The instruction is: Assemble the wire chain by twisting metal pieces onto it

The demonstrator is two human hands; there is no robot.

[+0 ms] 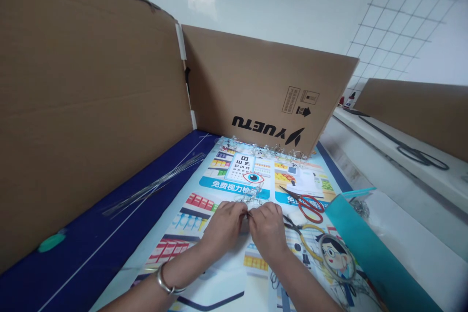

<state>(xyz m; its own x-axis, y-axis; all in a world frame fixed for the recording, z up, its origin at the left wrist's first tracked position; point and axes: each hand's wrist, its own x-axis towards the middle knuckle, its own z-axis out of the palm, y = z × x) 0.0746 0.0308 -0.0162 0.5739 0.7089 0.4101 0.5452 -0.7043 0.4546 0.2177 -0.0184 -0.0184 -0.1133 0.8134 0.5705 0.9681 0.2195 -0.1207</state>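
Note:
My left hand (225,226) and my right hand (268,230) meet over the printed poster sheet (204,263), fingertips pinched close together. Between them is a small piece of thin silvery wire (253,197), its tangled part showing just beyond the fingers. How the fingertips grip it is mostly hidden. A bangle (166,280) circles the left wrist. Right of my right hand lie pliers with yellow handles (310,246), and scissors with red handles (310,208) rest a little farther away.
A cardboard wall (256,78) stands behind, with another cardboard panel (91,92) at left. Wire pieces (270,150) line the back edge. Straight wires (157,185) lie on the blue mat. A clear ring (336,258) and a teal-edged box (376,248) are at right.

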